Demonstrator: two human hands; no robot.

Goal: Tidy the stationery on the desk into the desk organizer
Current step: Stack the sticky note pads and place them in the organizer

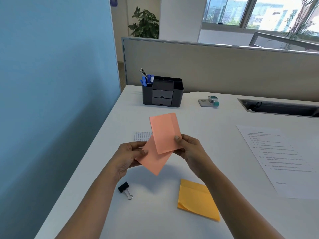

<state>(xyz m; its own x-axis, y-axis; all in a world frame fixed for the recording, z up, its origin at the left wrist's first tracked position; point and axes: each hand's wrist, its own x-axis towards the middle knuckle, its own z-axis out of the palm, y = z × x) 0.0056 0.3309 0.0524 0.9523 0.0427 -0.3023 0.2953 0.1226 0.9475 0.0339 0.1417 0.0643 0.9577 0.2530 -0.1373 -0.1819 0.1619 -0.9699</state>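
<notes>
Bright daylight comes from the windows (250, 12) at 1 o'clock, where the view outside is blown out. The white desk (224, 135) is evenly lit; a soft shadow lies on it at 6 o'clock. The pink notes (164, 133) at centre are sharp. The divider (207, 66) bows toward 3 o'clock. Print on the sheet (279, 156) at 3 o'clock is unreadable, perhaps from blur.

Blue wall (51, 66), beige desk partition (207, 66), bright windows (250, 12), potted plant (145, 23)

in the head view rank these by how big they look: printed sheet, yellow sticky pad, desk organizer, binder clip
1. printed sheet
2. yellow sticky pad and desk organizer: look alike, and the organizer sits farther away, so unranked
3. binder clip
</notes>
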